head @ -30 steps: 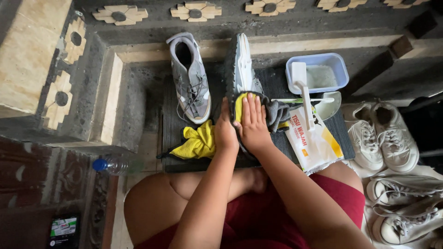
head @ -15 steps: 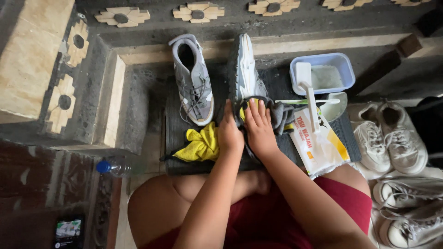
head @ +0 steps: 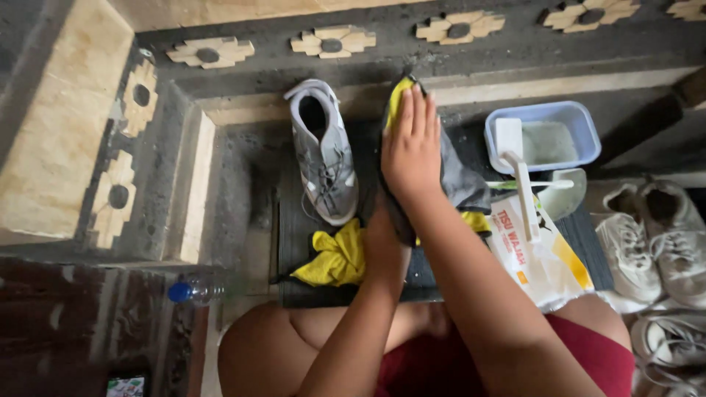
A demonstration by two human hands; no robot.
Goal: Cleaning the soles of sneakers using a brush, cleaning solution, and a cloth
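At about eight o'clock from the middle of the view, a clear plastic bottle with a blue cap (head: 193, 289) lies on its side on the floor, and the corner of a small lit screen (head: 126, 385) shows at the bottom edge near seven o'clock. Moving right, a grey sneaker (head: 324, 151) sits upright on a dark mat (head: 294, 242), its toe pointing toward the person and its opening toward twelve o'clock. Just below it, at its five o'clock, a crumpled yellow cloth (head: 334, 256) rests on the mat, touching the left hand (head: 384, 241), which is curled around the near end of a second sneaker (head: 393, 213) set on its side; that shoe is mostly hidden, so how firmly it is held cannot be told. At the centre, the right hand (head: 412, 147) lies flat with fingers straight and close together, pressing a yellow wiping cloth (head: 398, 99) against the far end of that shoe, toward twelve o'clock. A grey rag (head: 462, 180) hangs just right of the wrist. Further right, at two o'clock, a pale blue plastic tub (head: 581, 121) holds cloudy water, and a white brush (head: 515, 165) rests with its head on the tub's near rim and its handle reaching toward six o'clock over a white packet of wipes (head: 540, 261). At the right edge, around four o'clock, a pair of white sneakers (head: 654, 242) lies on the floor, with more white shoes (head: 669, 345) below them.
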